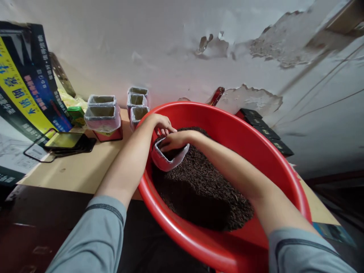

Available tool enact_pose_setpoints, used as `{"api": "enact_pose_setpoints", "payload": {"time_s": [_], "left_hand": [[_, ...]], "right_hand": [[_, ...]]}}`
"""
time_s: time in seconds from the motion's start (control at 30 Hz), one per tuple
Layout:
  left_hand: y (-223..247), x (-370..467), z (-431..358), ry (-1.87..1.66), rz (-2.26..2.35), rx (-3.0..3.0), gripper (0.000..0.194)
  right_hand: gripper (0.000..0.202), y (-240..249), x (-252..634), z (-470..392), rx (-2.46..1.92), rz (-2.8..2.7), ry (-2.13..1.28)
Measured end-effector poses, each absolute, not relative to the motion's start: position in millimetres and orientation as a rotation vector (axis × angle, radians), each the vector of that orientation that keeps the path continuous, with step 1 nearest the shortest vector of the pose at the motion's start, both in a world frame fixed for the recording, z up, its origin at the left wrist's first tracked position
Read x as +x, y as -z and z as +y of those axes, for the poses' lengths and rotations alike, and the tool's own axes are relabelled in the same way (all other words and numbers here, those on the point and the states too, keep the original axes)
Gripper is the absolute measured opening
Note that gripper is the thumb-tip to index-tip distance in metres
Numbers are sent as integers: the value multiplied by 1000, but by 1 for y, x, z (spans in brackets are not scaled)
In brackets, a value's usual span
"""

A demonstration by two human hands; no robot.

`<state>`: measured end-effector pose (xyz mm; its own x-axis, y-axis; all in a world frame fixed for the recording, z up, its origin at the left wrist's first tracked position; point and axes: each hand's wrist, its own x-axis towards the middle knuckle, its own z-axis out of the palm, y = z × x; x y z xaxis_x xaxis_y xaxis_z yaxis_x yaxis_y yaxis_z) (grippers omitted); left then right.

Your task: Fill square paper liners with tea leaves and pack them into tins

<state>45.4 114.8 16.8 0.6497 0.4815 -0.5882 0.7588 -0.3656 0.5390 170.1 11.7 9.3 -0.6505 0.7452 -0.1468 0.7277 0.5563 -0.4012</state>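
Note:
A tin lined with a clear plastic bag [167, 163] stands tilted in a big red basin [227, 113], on a heap of dark, dry loose tea leaves [204, 170]. My left hand [162, 124] is at the tin's far rim, its fingers curled over the liner's edge. Reaching in from the right, my right hand [176, 141] dips into the tin's mouth. Its fingertips are hidden inside, so their grip does not show. Some dark leaves are visible within the tin.
On the wooden table [71, 172], several bag-lined tins [104, 117] stand left of the basin. Black lids or frames [68, 144] lie stacked beside a large printed carton [28, 87]. Black boxes [264, 129] sit behind the basin at right, by the peeling wall [159, 45].

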Motion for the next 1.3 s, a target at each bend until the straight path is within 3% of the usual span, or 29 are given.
{"api": "enact_pose_setpoints", "payload": {"time_s": [0.1, 0.17, 0.3, 0.4, 0.43, 0.57, 0.77, 1.0, 1.17, 1.3], "left_hand": [[-18, 49, 113, 393, 1005, 1999, 66], [-19, 51, 112, 392, 1001, 1985, 62], [-21, 53, 110, 400, 967, 2016, 59], [-21, 52, 110, 395, 942, 1992, 57], [-21, 52, 109, 388, 931, 1972, 56], [-20, 51, 107, 320, 924, 1931, 55], [-20, 49, 106, 308, 938, 1885, 59], [-17, 50, 111, 337, 865, 1951, 68], [-15, 51, 113, 373, 867, 2019, 70], [-15, 51, 110, 349, 891, 1998, 69]], "right_hand": [[41, -37, 224, 20, -1335, -2508, -1172], [50, -41, 262, 25, -1541, -2204, -1201], [59, 4, 301, 24, -2256, -2217, -563], [101, 58, 294, 15, -2456, -2277, -398], [106, 73, 289, 12, -2478, -2294, -368], [86, 103, 275, 1, -2476, -2401, -243], [54, 87, 277, -4, -2351, -2530, -185], [45, 12, 282, 14, -2222, -2508, -182], [43, -57, 253, 13, -1838, -2603, -305], [41, -71, 212, 4, -1623, -2682, -374]]}}
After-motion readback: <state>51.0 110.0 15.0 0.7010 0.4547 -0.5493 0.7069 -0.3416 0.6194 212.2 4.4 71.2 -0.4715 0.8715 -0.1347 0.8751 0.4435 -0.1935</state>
